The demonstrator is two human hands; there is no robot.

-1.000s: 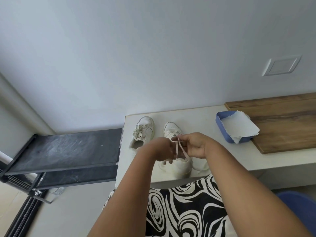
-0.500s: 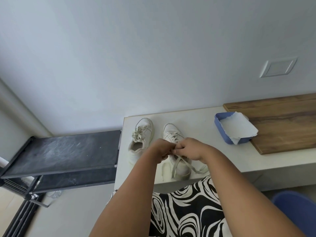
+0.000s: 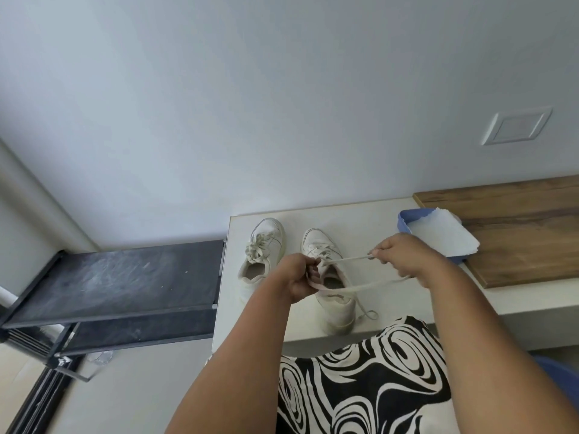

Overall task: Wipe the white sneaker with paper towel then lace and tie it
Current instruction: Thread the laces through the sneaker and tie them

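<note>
The left hand [image 3: 297, 277] curled tight around the lace [image 3: 351, 260] just above the white sneaker [image 3: 332, 296] on the counter [image 3: 369, 220]. The right hand [image 3: 399, 255], drawn out to the side, pinched the lace's other strand taut between the hands.

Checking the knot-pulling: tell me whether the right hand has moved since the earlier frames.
Yes. The right hand, pinching the lace, has pulled rightward away from the left hand, toward the blue tray.
</note>
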